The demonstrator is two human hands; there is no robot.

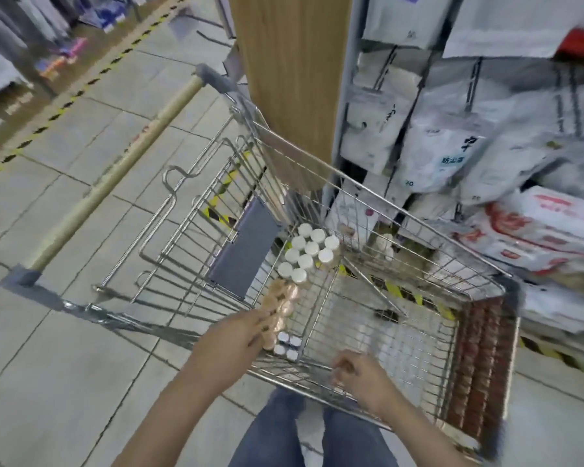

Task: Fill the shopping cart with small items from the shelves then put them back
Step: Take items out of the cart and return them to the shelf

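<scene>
Cart: shopping cart (402, 210) of wire, seen from above, standing on the tiled floor (64, 348) close against the shelves (486, 146).
Cart handle: wooden bar (115, 173) with grey end caps, at far left of the basket.
Items in cart: white-capped bottles (309, 252) packed together at the handle-end corner; copper-coloured lids (280, 305) in a row along the near wall; small white-topped jars (288, 345) just beside them.
Left hand: left hand (231, 335) reaches over the near rim, fingers on the copper-coloured lids; blur hides whether they grasp one.
Right hand: right hand (358, 372) sits at the near rim, fingers curled; cannot tell whether they clasp the wire.
Shelves: hanging white packets and stacked bags, at right.
Person: blue jeans (317, 433) below the cart.
</scene>
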